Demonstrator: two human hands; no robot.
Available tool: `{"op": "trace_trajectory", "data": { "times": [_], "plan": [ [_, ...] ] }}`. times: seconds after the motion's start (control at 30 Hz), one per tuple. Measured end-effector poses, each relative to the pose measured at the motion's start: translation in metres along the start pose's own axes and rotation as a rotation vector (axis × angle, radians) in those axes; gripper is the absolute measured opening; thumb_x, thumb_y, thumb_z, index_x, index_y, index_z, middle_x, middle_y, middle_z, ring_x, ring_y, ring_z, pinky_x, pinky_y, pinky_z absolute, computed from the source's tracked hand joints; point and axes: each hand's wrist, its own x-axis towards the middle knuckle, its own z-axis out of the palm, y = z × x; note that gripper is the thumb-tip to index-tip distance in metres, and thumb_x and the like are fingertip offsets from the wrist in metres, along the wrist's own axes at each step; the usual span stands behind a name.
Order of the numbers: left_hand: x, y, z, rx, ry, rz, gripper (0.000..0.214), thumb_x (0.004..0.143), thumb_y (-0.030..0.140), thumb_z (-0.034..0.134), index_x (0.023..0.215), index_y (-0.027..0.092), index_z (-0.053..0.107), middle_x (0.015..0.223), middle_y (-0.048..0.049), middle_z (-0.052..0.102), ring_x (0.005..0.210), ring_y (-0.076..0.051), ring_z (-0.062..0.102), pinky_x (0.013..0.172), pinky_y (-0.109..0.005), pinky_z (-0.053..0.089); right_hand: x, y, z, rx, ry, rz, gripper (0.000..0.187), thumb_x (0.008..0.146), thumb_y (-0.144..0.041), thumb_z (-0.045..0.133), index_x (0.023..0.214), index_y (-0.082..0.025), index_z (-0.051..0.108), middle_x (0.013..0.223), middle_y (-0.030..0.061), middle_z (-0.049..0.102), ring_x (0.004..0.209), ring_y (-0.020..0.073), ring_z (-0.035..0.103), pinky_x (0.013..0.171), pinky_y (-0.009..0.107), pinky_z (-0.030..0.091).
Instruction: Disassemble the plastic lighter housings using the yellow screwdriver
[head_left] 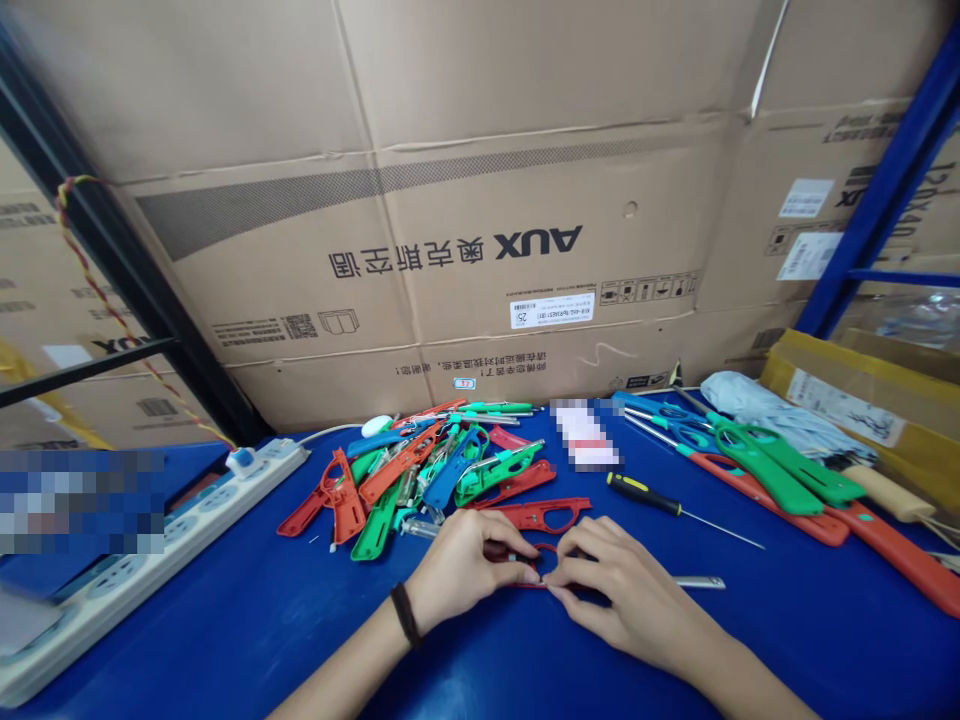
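Low in the middle of the blue tabletop, my left hand [469, 560] is closed around a red lighter casing [546, 548], mostly hidden behind the fingers. My right hand [634, 590] meets it from the other side, thumb and fingertips pinched at the casing's near edge. Whatever small part those fingertips may hold is too small to make out. From behind my right hand a silver metal tube [701, 582] sticks out to the right. Just beyond both hands lies another red casing half [536, 514] with a finger loop.
A heap of red, green and blue lighter parts [397, 470] lies behind my left hand. To the right are a yellow-black screwdriver [645, 493] and several long lighters [780, 470]. A white power strip [172, 545] runs along the left. Cardboard [450, 220] stands behind.
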Motion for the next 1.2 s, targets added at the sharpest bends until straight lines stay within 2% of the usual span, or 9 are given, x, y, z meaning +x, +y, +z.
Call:
{"op": "trace_trajectory", "data": {
  "times": [0.17,1.2],
  "plan": [
    [-0.0002,-0.0016,0.0008,-0.042,-0.01,-0.008,0.022,0.068,0.029,0.077,0.088,0.021,0.075,0.084,-0.0014,0.069,0.068,-0.014,0.063,0.063,-0.021,0.049,-0.0008,-0.0001,-0.0003,0.004,-0.009,0.011,0.012,0.085,-0.016,0.056,0.084,-0.025,0.064,0.084,-0.0008,0.06,0.08,0.0145,0.054,0.073,0.03,0.038],
    [-0.0007,-0.0035,0.0005,-0.06,-0.035,-0.033,0.022,0.069,0.032,0.075,0.089,0.024,0.075,0.086,-0.0008,0.068,0.07,-0.015,0.063,0.063,-0.022,0.047,-0.0012,0.0012,0.0022,0.026,0.012,0.017,0.011,0.084,-0.017,0.058,0.083,-0.025,0.065,0.084,0.0,0.061,0.079,0.0147,0.054,0.074,0.029,0.038]
  ]
}}
